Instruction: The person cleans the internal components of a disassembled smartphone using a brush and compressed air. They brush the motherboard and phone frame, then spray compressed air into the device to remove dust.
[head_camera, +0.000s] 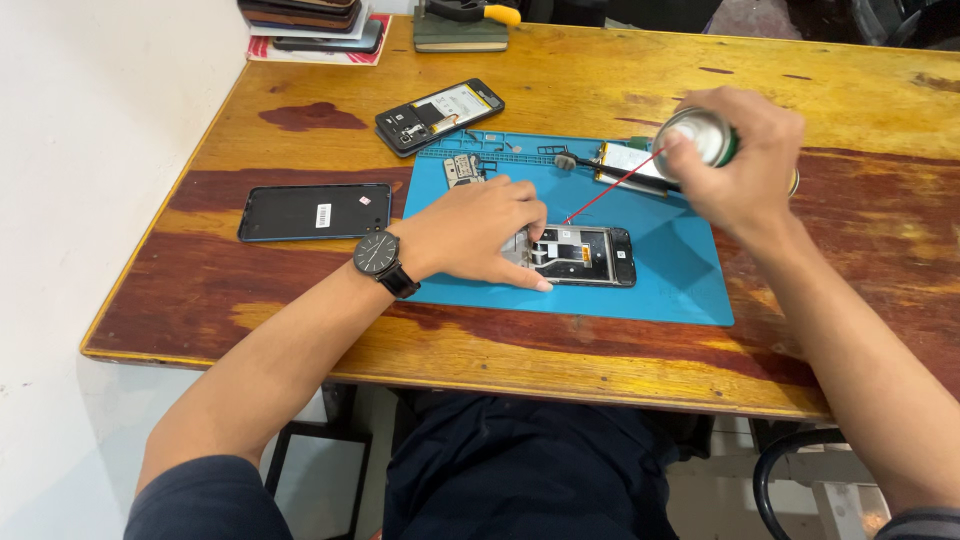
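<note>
An opened phone frame (585, 255) lies on a blue work mat (690, 270). My left hand (480, 232), with a black wristwatch on its wrist, presses down on the frame's left end. My right hand (745, 160) grips a spray can (700, 135) above the mat's right part. A thin red straw (612, 187) runs from the can's nozzle down toward the frame's top edge.
On the wooden table (560, 350) a black phone panel (314, 211) lies left of the mat and another opened phone (438, 115) behind it. A battery (628, 160) and small parts sit on the mat's far edge. Stacked phones (315, 25) stand far left.
</note>
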